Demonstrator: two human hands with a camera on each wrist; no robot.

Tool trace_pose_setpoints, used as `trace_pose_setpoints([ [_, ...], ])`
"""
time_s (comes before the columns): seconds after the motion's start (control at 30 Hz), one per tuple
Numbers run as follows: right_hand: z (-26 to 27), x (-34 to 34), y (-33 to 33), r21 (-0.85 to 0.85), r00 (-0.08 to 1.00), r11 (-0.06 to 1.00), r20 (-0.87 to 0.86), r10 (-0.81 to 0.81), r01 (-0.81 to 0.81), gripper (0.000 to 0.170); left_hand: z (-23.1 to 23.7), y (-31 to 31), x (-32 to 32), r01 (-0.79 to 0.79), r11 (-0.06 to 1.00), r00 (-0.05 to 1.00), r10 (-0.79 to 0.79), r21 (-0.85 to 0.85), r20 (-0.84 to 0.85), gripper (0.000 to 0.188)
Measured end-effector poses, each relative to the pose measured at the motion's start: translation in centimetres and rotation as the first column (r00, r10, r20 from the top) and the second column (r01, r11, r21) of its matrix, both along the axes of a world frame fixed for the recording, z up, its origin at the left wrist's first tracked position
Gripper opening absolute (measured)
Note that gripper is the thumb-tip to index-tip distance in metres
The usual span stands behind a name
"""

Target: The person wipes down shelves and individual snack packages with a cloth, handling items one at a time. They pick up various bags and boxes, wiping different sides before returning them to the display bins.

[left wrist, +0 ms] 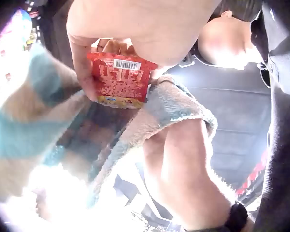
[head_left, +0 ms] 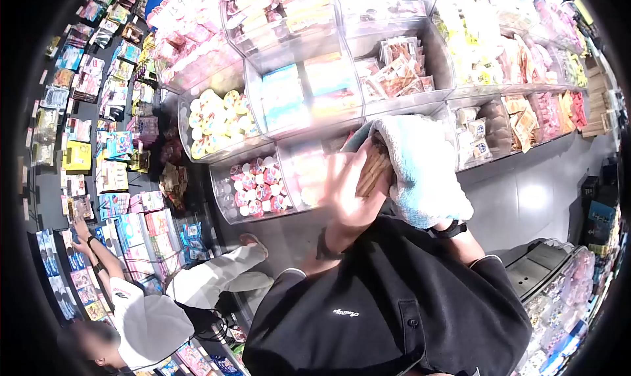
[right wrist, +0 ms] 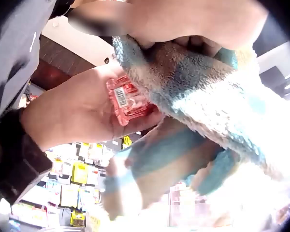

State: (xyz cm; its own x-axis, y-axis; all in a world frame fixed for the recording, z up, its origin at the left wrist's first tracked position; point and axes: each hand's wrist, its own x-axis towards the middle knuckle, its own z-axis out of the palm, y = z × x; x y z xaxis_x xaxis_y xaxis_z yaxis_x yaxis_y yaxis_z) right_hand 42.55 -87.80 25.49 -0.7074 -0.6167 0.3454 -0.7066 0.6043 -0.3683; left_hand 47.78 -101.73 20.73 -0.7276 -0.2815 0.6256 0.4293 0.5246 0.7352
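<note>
Just ahead of the black shirt (head_left: pixel 368 310), I work with both hands brought together in front of the body. Left hand (head_left: pixel 355 195): grasping the red packet (left wrist: pixel 118 82), thumb and fingers around it, barcode side toward the left wrist camera, brown contents showing at one end. Right hand (right wrist: pixel 198 21): grasping the blue-and-white towel (head_left: pixel 424 169), whose folds cover part of it; I cannot tell how every finger sits. In the right wrist view the towel overlaps the packet's edge.

I judge the step to be wiping the packet. Procedure:
1. Hold the packet by its margins; the wrapper looks flexible, so excess pressure may crush the contents.
2. Lay a flat fold of towel on the exposed face and draw it one way, away from the left thumb.
3. Gather the hanging tail of the towel, which could catch a packet corner.
4. Turn the packet to reach the covered faces.

Beyond the hands, clear bins (head_left: pixel 292 55) hold red-and-white cups (head_left: pixel 261 190) and wrapped snacks (head_left: pixel 397 70); I keep the towel above these. Farther left, a second person (head_left: pixel 151 327) reaches toward the packed shelves.
</note>
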Motion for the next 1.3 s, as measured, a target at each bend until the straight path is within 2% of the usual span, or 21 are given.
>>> trace_pose_setpoints([
  [0.07, -1.0, 0.1, -0.1, -0.061, 0.999, 0.998, 0.041, -0.009, 0.012, 0.053, -0.2, -0.2, 0.0, -0.007, 1.0, 1.0, 0.007, -0.004, 0.002, 0.052],
  [0.17, -3.9, 0.4, 0.0, -0.321, 0.986, 0.943, 0.164, -0.035, 0.087, 0.054, 0.0, -0.1, 0.3, -0.024, 0.999, 1.0, 0.025, -0.029, 0.012, 0.047],
  [0.27, -6.6, 0.5, -0.3, -0.615, 0.945, 0.75, 0.323, -0.044, 0.245, 0.056, 0.6, 0.1, 0.3, -0.001, 0.998, 0.999, -0.002, -0.064, -0.038, 0.045],
  [0.33, -7.3, 0.8, -0.3, -0.58, 0.941, 0.774, 0.335, -0.057, 0.253, 0.056, -0.2, 0.0, 0.4, 0.033, 0.996, 0.999, -0.036, -0.08, -0.037, 0.043],
  [0.37, -6.7, 0.9, 0.3, -0.311, 0.947, 0.936, 0.315, -0.062, 0.165, 0.051, -0.6, 0.1, 0.5, 0.062, 0.996, 0.998, -0.063, -0.061, -0.02, 0.043],
  [0.43, -7.8, 2.0, 0.5, -0.42, 0.936, 0.899, 0.351, 0.034, 0.124, 0.046, -1.4, 0.6, 0.9, 0.085, 0.996, 0.992, -0.082, 0.027, -0.098, 0.043],
  [0.47, -7.3, 2.3, 0.3, -0.532, 0.682, 0.786, 0.703, 0.203, 0.314, 0.041, -1.3, 0.9, 1.0, 0.119, 0.985, 0.99, -0.109, 0.123, -0.086, 0.044],
  [0.53, -10.5, 3.4, 0.2, -0.66, 0.463, 0.623, 0.746, 0.478, 0.421, 0.036, -1.2, 1.4, 1.1, 0.142, 0.958, 0.986, -0.116, 0.251, -0.117, 0.046],
  [0.6, -12.0, 3.8, 1.1, -0.548, 0.625, 0.812, 0.709, 0.325, 0.2, 0.039, -1.7, 2.3, 0.7, 0.117, 0.923, 0.985, -0.061, 0.366, -0.163, 0.048],
  [0.67, -12.9, 4.1, 2.2, -0.338, 0.78, 0.941, 0.592, 0.204, 0.011, 0.043, -1.6, 1.9, 0.7, 0.072, 0.958, 0.992, -0.04, 0.279, -0.12, 0.056],
  [0.7, -13.2, 4.6, 2.5, -0.319, 0.764, 0.945, 0.625, 0.156, 0.068, 0.042, -1.1, 2.1, 0.2, 0.039, 0.977, 0.99, -0.011, 0.207, -0.138, 0.059],
  [0.73, -13.5, 5.1, 2.8, -0.298, 0.745, 0.946, 0.658, 0.11, 0.124, 0.042, -0.3, 1.2, 0.7, 0.012, 1.0, 0.998, -0.013, -0.024, -0.065, 0.064],
  [0.77, -11.8, 5.0, 2.3, -0.305, 0.809, 0.945, 0.582, 0.088, 0.116, 0.039, 0.3, 0.7, 0.7, -0.019, 0.982, 1.0, 0.015, -0.186, -0.02, 0.061],
  [0.8, -10.2, 5.0, 1.8, -0.308, 0.864, 0.945, 0.499, 0.06, 0.112, 0.036, 0.1, 0.8, 0.7, -0.037, 0.983, 0.999, 0.032, -0.178, -0.031, 0.062],
  [0.83, -9.1, 4.6, 1.7, -0.392, 0.823, 0.9, 0.564, 0.068, 0.193, 0.038, -0.4, 0.8, 0.6, -0.056, 0.984, 0.998, 0.05, -0.17, -0.042, 0.062],
  [0.9, -7.7, 3.2, 0.9, -0.603, 0.563, 0.614, 0.773, 0.292, 0.509, 0.043, -1.7, 0.6, 0.3, -0.097, 0.986, 0.994, 0.088, -0.136, -0.07, 0.06],
  [0.93, -7.3, 3.0, 0.5, -0.606, 0.439, 0.443, 0.79, 0.428, 0.66, 0.046, -1.6, 0.2, 0.5, -0.105, 0.972, 0.993, 0.092, -0.211, -0.07, 0.059],
  [0.97, -7.2, 2.9, 0.7, -0.605, 0.378, 0.373, 0.763, 0.524, 0.704, 0.043, -1.6, -0.3, 0.6, -0.115, 0.951, 0.993, 0.099, -0.286, -0.07, 0.057],
  [1.07, -7.2, 2.8, 1.1, -0.531, 0.224, 0.217, 0.644, 0.731, 0.819, 0.039, -2.6, -0.2, 1.2, -0.087, 0.967, 0.996, 0.093, -0.241, 0.015, 0.059],
  [1.17, -7.7, 3.1, 1.7, -0.607, 0.226, 0.325, 0.656, 0.72, 0.725, 0.038, -3.3, 0.3, 1.7, -0.071, 0.969, 0.996, 0.082, -0.236, 0.036, 0.063],
  [1.3, -8.2, 2.7, 3.4, -0.705, 0.424, 0.605, 0.707, 0.566, 0.369, 0.038, -5.0, 1.6, 3.5, -0.047, 0.994, 0.992, 0.058, -0.101, 0.11, 0.06],
])
